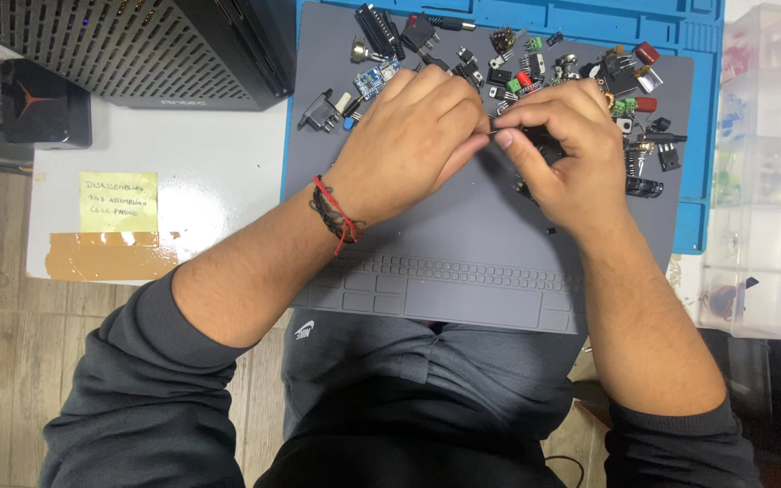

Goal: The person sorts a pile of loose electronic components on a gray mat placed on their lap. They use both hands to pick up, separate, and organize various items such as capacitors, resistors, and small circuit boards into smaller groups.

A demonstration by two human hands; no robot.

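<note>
While both hands meet over the middle of the grey silicone work mat [463, 226], the left hand [413, 145] curls its fingers inward, thumb and forefinger pressed together towards the small dark electronic part [510, 133] that sits between the two hands. The right hand [564, 149] pinches that part at its fingertips, with the rest of the fingers folded over it, so most of the part is hidden and its kind cannot be told. The left wrist wears a red and black cord bracelet [334, 212].

Far of the hands, a scatter of small electronic components [517, 68] lies along the far part of the mat: green terminal blocks, black chips, a small blue circuit board, red pieces. More dark components lie just right of the right hand. The grey mat rests on a blue silicone mat [689, 36], whose edge shows at the far side and the right.

To the left, on the white table [219, 172], a yellow sticky note [118, 201] with handwriting sits above a strip of brown tape [106, 255]. A black perforated computer case [137, 45] stands at the far left. Clear plastic compartment boxes [766, 172] line the right edge. The person wears dark grey sleeves pushed up to the elbows.
</note>
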